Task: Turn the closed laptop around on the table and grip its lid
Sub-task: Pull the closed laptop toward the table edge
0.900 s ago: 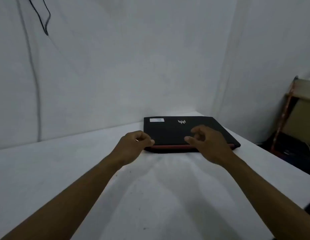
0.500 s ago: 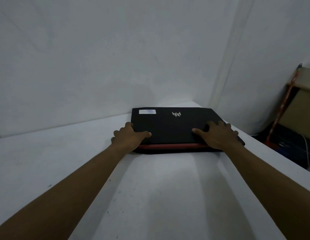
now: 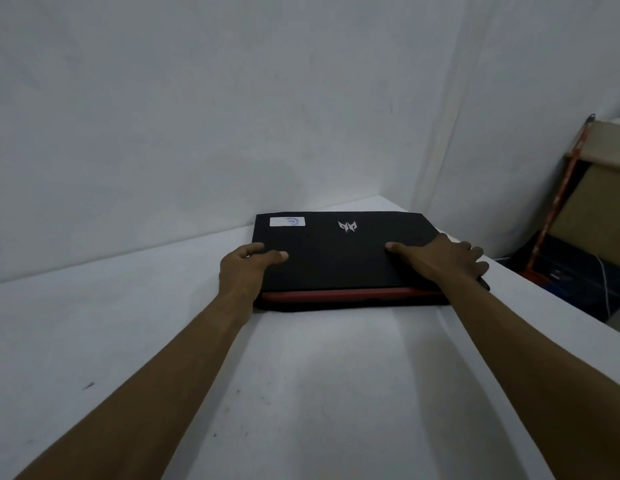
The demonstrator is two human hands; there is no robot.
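**Both hands clamped on the closed laptop's side edges**

Closed black laptop (image 3: 339,258) lies flat on the white table (image 3: 301,393), at the far end near the corner where the two white walls (image 3: 197,116) meet. Its red rear strip (image 3: 350,294) faces the person, so the hinge side is nearest the camera. Lid shows a silver logo (image 3: 347,226) at centre-far, and a white sticker (image 3: 287,221) at the far-left corner.

Left hand (image 3: 244,271): on the laptop's left edge, near the close corner. Thumb lies flat across the lid top, pointing inward. The fingers curl down over the side edge; their tips are hidden, so contact underneath can't be confirmed. Reads as a clamp on the edge, thumb above and fingers at the side.

Right hand (image 3: 447,259): mirrored on the right edge. Thumb stretched inward on the lid, palm over the edge, fingers loosely spread and draped over the right side toward the table. Fingertips partly visible beyond the laptop's edge, touching or just above the table; can't tell which.

Both forearms run straight out from the bottom of the frame, roughly parallel, laptop between them.

Laptop sits level, base on the table, no visible lift at the near edge. To the far right, off the table: a cardboard box (image 3: 602,188) with a red pole (image 3: 561,199) leaning beside it.
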